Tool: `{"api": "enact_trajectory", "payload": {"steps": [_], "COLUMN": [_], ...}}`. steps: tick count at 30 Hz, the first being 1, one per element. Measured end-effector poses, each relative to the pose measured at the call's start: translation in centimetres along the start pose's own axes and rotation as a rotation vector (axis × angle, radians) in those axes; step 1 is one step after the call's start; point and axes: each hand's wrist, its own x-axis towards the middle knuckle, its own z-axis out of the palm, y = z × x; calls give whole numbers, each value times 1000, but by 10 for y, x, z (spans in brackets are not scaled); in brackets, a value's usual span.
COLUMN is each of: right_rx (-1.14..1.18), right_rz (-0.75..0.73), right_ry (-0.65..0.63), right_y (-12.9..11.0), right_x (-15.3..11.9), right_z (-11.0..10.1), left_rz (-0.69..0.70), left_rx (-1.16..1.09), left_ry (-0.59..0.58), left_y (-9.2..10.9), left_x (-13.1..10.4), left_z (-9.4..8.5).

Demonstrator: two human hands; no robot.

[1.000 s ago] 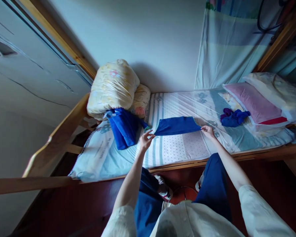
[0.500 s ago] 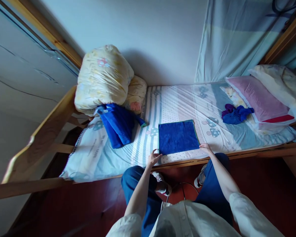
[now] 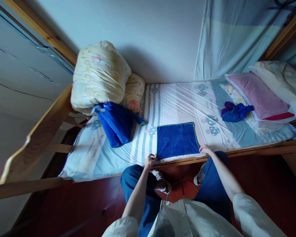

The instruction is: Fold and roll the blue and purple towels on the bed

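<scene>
A blue towel [image 3: 177,141] with green edging lies spread in a flat rectangle near the front edge of the bed. At its near left corner, my left hand [image 3: 150,161] is closed, fingers pinching the cloth. My right hand [image 3: 205,149] pinches the near right corner. To the left, a larger blue cloth [image 3: 117,126] lies loosely folded, one green-trimmed end stretching to the right. A crumpled bundle of blue and purple cloth [image 3: 236,112] rests farther right on the bed.
The patterned bed sheet [image 3: 177,105] covers the mattress. A bulky yellow quilt [image 3: 100,74] is piled at the left end; a pink pillow [image 3: 259,93] lies at the right end. A wooden rail [image 3: 37,135] bounds the left side, and a curtain [image 3: 219,42] hangs behind.
The near edge of the blue towel has come slightly toward me, closer to the bed's edge. My left hand has shifted a little left and its fingers have closed on the corner.
</scene>
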Motion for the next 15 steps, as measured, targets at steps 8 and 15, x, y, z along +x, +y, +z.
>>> {"api": "enact_trajectory", "payload": {"steps": [8, 15], "right_rx": [224, 334], "right_rz": [97, 89], "right_ry": [-114, -84], "right_y": [-19, -39], "right_x": [5, 34], "right_z": [-2, -8], "left_rz": [52, 77], "left_rx": [-255, -518], "left_ry": [-117, -147], "left_y": [11, 39], "left_x": [17, 54], "left_z": [-10, -16]}}
